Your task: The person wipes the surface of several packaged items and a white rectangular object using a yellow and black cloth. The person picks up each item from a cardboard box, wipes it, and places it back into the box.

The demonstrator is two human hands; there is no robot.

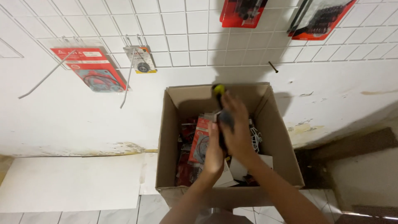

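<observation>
Screwdriver [222, 103] — both hands gripping, over box [273, 137]

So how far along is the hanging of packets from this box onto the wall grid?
Done: four packets hang on the wire grid, including a red gasket packet and a small bearing packet. In hand: over the cardboard box, the right hand grips a yellow-tipped tool, while the left hand touches a red packet. Left: the box looks still full, and two long hooks hang bare.

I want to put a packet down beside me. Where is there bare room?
The white board left of the cardboard box is bare. The box inside is crowded with red packets and both hands, left and right.
</observation>
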